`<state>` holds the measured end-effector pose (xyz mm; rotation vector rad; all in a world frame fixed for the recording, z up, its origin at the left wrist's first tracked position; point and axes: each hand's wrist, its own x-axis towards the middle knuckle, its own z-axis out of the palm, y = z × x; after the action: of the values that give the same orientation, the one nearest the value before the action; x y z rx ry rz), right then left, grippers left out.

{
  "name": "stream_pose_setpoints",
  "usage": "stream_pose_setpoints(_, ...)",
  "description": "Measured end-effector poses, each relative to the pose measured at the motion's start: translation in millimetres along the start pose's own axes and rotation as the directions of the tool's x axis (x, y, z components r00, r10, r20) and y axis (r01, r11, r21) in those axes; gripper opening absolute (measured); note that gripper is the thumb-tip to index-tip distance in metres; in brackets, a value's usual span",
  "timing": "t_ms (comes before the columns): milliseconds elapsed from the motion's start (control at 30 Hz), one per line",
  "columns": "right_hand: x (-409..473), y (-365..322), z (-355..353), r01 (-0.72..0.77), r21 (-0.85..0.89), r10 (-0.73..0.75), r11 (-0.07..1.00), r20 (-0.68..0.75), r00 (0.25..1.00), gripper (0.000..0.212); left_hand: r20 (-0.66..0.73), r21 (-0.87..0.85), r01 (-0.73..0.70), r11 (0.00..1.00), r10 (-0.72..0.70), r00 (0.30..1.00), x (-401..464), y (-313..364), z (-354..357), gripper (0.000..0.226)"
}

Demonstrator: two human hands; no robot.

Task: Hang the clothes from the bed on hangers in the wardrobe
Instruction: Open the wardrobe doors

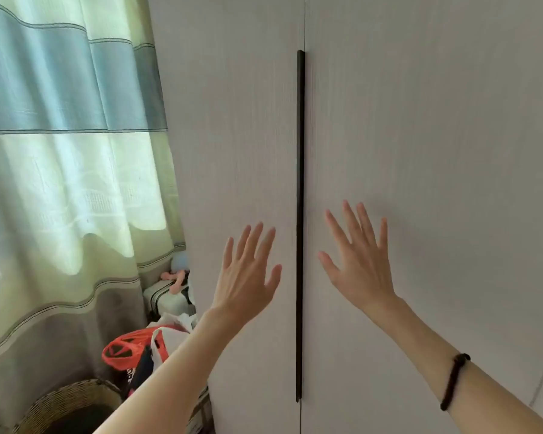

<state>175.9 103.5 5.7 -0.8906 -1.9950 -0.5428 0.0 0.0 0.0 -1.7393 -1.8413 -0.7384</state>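
Pale wood-grain wardrobe doors [420,151] closed, filling the head view from 12 to 3 o'clock; dark handle strip [300,214] down the seam. Left hand [246,277] and right hand [361,267] raised either side of it, fingers straight and spread, holding nothing; contact with the panels unclear. Probably stiff, light doors, best taken at the strip's edge. No clothes, bed or hangers visible. Striped curtain [69,151] at 9 o'clock, red bag [123,349] and wicker basket [66,402] at 7. White print on a dark bag, unreadable
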Motion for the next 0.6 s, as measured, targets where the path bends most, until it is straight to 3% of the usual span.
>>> stream_pose_setpoints(67, 19.9, -1.1, 4.6, -0.013, -0.047, 0.012, 0.999, -0.015, 1.0, 0.064, 0.041, -0.048, -0.059, 0.997, 0.061, 0.997, 14.8, -6.5, 3.3, 0.058)
stream_pose_setpoints(167, 36.6, 0.8, 18.2, -0.051, -0.14, 0.045, 0.989, -0.043, 0.998, 0.061, -0.026, -0.143, -0.114, 0.983, 0.112, 0.993, 46.0, -14.7, 7.1, 0.055)
stream_pose_setpoints(300, 31.3, 12.6, 40.5, -0.021, -0.326, 0.014, 0.945, -0.024, 1.0, 0.071, -0.018, -0.375, -0.032, 0.926, 0.027, 0.999, 82.4, -17.4, 24.5, 0.054)
stream_pose_setpoints(400, 32.3, 15.3, 48.0, -0.024, -0.432, 0.025, 0.901, -0.002, 1.0, 0.083, 0.029, -0.554, 0.02, 0.832, -0.005, 1.0, 95.3, -11.7, 44.1, 0.052)
stream_pose_setpoints(600, 32.3, 10.2, 48.6, -0.048, -0.518, 0.064, 0.854, 0.013, 0.998, 0.086, 0.095, -0.78, 0.138, 0.611, -0.103, 0.99, 98.5, 10.2, 56.4, 0.048)
